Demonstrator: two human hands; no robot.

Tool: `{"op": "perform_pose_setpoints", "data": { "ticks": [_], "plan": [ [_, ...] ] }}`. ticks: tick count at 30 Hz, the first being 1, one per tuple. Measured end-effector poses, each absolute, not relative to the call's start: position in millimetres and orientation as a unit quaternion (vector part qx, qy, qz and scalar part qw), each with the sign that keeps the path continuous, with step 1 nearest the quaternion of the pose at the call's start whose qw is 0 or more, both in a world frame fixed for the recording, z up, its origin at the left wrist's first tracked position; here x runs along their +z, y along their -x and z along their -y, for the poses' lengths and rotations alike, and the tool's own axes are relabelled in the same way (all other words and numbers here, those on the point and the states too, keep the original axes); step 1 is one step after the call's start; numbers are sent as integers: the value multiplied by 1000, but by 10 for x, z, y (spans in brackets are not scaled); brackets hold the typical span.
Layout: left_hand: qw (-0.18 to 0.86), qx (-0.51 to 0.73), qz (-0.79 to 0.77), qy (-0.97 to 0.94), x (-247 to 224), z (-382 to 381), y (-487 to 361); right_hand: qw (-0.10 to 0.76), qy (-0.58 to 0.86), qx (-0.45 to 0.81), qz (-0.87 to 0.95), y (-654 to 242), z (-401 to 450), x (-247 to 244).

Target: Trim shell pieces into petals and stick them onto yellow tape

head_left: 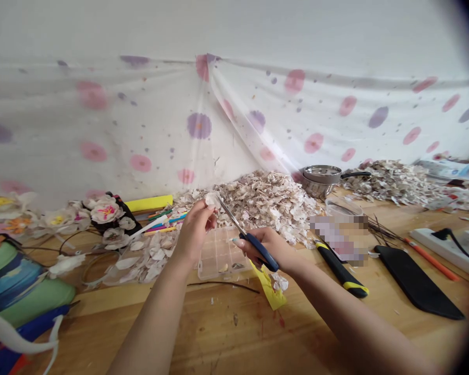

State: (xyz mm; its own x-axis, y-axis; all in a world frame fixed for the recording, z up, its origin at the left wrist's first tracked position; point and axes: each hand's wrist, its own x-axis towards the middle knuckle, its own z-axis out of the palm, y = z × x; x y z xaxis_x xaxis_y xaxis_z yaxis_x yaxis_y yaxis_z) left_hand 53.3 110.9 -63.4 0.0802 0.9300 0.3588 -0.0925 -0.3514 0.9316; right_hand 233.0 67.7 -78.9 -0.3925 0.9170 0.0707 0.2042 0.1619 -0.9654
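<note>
– what is closest to you?
– the wooden tabletop (219, 333). a green-and-blue banded container (39, 294) leans in at my left. ahead of me lie a thin dark twig (226, 285) and a yellow strip (274, 296), with a crumpled white scrap (280, 282) beside the strip.

– and your hands?
– both are busy. my right hand (272, 246) is wrapped around the handles of dark blue scissors (262, 252), their blades pointing up and to the left. my left hand (197, 221) pinches a small pale petal (212, 199) between thumb and fingers, raised above the table. the blade tips are right by the petal; i can't tell whether they touch it.

– what is under and around them?
– a clear divided box (205, 270), with a few small bits in its near compartments. loose petals (146, 260) are scattered to its left, and a black-and-yellow handle (338, 271) lies to the right of my right hand.

– and farther off?
– a big heap of pale petals (271, 200), with a metal pan (321, 186) just beside it and a second heap (393, 179) beyond the pan to the right. behind everything, a plastic sheet (156, 120) printed with pink and purple flowers covers the lower wall (234, 26).
</note>
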Motion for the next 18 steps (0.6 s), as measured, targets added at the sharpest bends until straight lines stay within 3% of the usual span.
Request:
{"op": "perform_pose_setpoints", "data": {
  "ticks": [18],
  "plan": [
    [477, 587, -352, -552, -623, -1155, -481, 318, 453, 461, 694, -2410, -697, -748]
  ]
}}
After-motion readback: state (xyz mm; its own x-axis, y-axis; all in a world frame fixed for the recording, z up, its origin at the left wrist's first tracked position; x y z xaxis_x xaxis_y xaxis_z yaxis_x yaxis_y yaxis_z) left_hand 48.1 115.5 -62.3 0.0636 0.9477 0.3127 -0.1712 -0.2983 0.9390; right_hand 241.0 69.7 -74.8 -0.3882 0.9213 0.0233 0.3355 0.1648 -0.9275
